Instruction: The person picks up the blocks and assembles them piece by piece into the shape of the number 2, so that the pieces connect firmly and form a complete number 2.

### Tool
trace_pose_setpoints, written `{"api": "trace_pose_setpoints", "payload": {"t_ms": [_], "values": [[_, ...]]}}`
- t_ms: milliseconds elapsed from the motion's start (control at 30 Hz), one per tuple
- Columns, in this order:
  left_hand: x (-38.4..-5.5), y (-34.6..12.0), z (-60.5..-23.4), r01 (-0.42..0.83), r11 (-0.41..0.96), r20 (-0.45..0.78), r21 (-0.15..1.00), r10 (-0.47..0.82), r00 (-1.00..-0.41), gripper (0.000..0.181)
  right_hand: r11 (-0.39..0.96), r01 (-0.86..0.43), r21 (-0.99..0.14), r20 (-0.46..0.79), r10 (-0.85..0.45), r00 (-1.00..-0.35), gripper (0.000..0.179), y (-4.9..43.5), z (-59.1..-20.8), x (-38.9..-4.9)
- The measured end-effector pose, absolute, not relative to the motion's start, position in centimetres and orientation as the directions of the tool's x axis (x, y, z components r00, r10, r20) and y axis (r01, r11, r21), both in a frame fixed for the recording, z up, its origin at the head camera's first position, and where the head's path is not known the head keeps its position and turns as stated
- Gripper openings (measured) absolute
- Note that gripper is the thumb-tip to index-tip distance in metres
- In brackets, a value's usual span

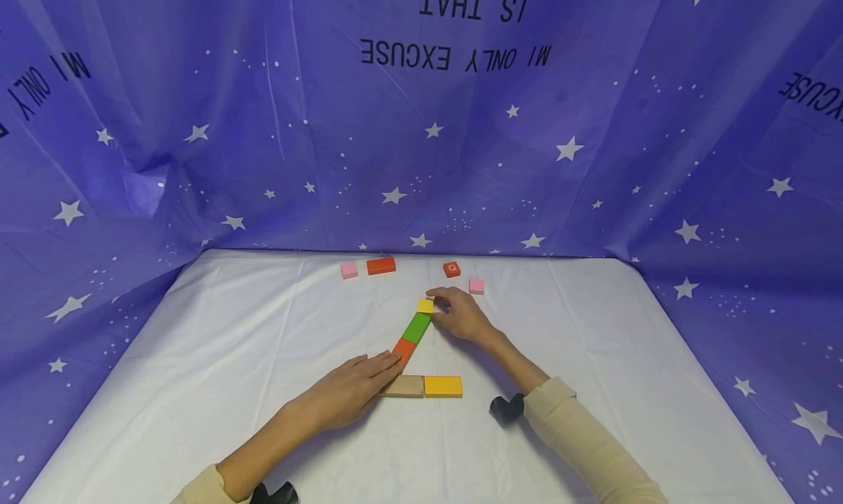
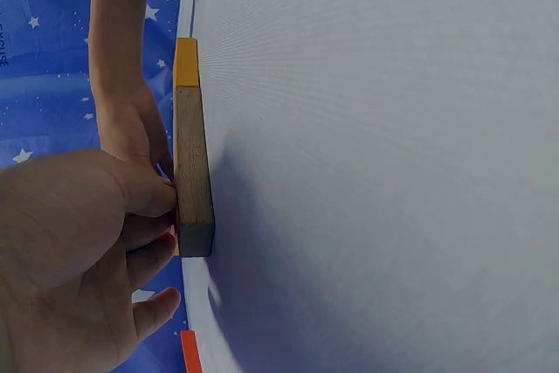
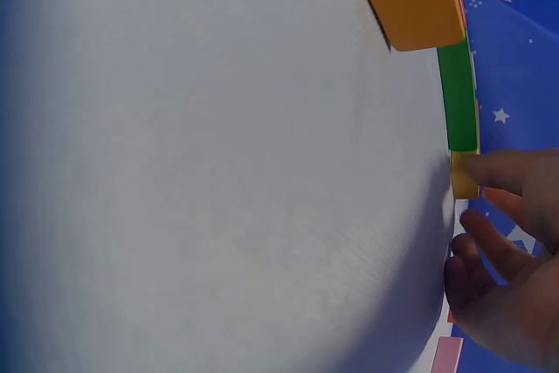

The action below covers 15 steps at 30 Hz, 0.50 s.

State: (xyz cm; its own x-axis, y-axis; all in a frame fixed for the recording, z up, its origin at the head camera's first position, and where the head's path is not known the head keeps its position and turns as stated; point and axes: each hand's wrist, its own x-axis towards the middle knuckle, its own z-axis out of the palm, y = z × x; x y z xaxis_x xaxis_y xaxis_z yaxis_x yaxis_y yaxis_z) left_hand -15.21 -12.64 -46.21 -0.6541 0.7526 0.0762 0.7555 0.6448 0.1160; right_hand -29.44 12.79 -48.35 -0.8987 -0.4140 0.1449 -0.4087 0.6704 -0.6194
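A slanting row of blocks runs up the table: an orange-red block (image 1: 406,349), a green block (image 1: 416,328) and a small yellow block (image 1: 425,306) at its far end. My right hand (image 1: 459,315) pinches the yellow block between thumb and index finger; in the right wrist view the thumb lies against its side, touching the green block's (image 3: 458,98) end. Extended fingers of my left hand (image 1: 352,390) rest at the orange-red block's lower end. Below, a plain wooden block (image 1: 405,386) lies end to end with a yellow-orange block (image 1: 443,386).
Toward the table's back edge lie a pink block (image 1: 349,271), a long red block (image 1: 381,266), a red letter block (image 1: 451,270) and another pink block (image 1: 477,286). A purple starred cloth (image 1: 421,160) hangs behind the white table cover (image 1: 283,299).
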Motion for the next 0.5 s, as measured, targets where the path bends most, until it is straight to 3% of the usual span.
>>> {"api": "trace_pose_setpoints", "payload": {"t_ms": [500], "values": [[-15.3, -12.6, -46.3, 0.748, 0.65, 0.067, 0.133, 0.747, -0.661, 0.051, 0.619, -0.351, -0.703, 0.262, -0.234, -0.936, 0.032, 16.5, -47.3, -30.7]]}}
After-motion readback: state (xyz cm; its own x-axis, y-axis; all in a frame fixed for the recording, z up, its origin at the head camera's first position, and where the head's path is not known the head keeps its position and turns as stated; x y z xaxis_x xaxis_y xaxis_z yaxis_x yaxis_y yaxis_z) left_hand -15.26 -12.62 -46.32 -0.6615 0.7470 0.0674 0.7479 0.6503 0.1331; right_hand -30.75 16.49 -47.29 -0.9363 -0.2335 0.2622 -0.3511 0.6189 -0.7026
